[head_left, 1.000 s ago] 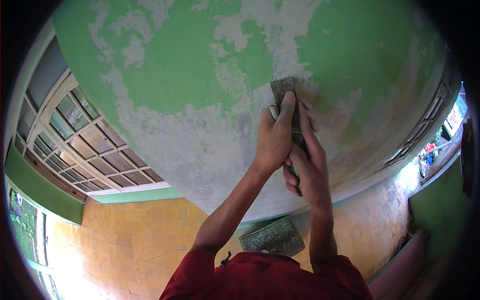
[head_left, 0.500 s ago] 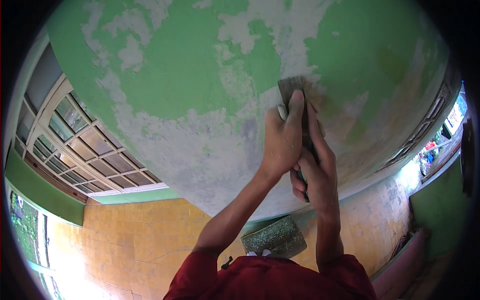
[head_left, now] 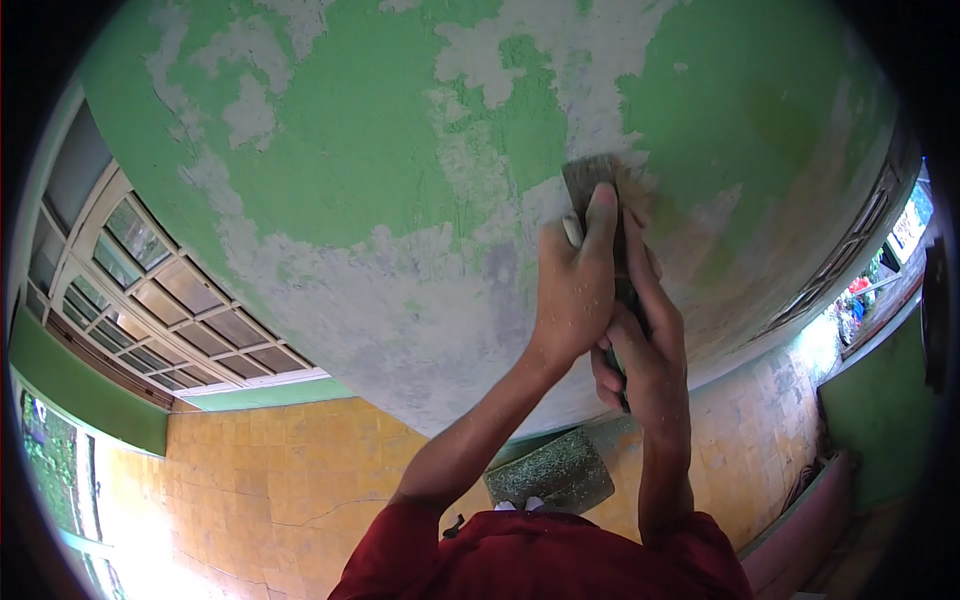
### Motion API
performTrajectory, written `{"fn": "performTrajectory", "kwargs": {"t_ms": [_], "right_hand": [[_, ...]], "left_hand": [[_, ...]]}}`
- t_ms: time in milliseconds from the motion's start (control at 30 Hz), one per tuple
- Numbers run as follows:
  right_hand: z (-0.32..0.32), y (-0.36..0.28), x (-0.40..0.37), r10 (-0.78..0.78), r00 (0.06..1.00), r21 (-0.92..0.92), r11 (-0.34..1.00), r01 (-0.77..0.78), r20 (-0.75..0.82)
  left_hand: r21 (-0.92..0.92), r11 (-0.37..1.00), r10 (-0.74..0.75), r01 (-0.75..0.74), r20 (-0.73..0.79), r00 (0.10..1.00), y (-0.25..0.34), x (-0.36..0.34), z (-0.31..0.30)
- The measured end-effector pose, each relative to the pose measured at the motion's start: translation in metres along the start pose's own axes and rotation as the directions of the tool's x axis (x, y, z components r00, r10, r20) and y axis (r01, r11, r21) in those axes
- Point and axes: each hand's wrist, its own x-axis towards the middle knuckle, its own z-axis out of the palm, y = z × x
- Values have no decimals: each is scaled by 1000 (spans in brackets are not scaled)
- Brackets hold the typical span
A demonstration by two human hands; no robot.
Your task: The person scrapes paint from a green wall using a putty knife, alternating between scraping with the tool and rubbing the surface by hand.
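My left hand (head_left: 577, 290) is closed around the upper part of a paint scraper (head_left: 588, 178), with a finger pressed along its blade. Lower down, my right hand (head_left: 650, 365) wraps the dark handle, most of which the fingers hide. The blade's wide edge lies against the wall (head_left: 400, 300), where green paint (head_left: 380, 130) meets a bare grey patch. Paint is gone in ragged areas above, left of and below the blade. Pale specks dot both hands and forearms.
Beneath me, a dark flat slab or mat (head_left: 555, 470) sprinkled with flakes lies on the yellow tiled floor (head_left: 260, 470). To the left stands a paned door or window (head_left: 190, 300). A barred window opening (head_left: 840, 240) is on the right, above a pinkish object (head_left: 800, 520).
Both hands and the scraper have shifted slightly right and down in view. The surroundings have also moved a little, as my head has turned slightly. Both hands keep their grip.
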Motion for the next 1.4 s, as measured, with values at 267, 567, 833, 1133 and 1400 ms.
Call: {"fn": "performTrajectory", "kwargs": {"t_ms": [267, 567, 833, 1133, 1400], "right_hand": [[-6, 9, -3, -30, 999, -3, 1000, 30, 20], [-2, -1, 0, -21, 999, -15, 1000, 22, 26], [1, -2, 3, -71, 997, -52, 996, 72, 9], [-1, -12, 4, 12, 1000, -10, 1000, -12, 15], [0, -19, 10, -51, 997, 24, 998, 50, 59]], "left_hand": [[-14, 1000, 16, -16, 4, 1000, -13, -2, -1], [0, 999, 35, -35, 12, 999, -10, 4, -4], [-46, 999, 12, -11, 16, 1000, 1, 6, -1], [28, 999, 28, -29, 6, 1000, 4, 9, 1], [17, 999, 50, -50, 40, 998, 17, 16, 2]]}}
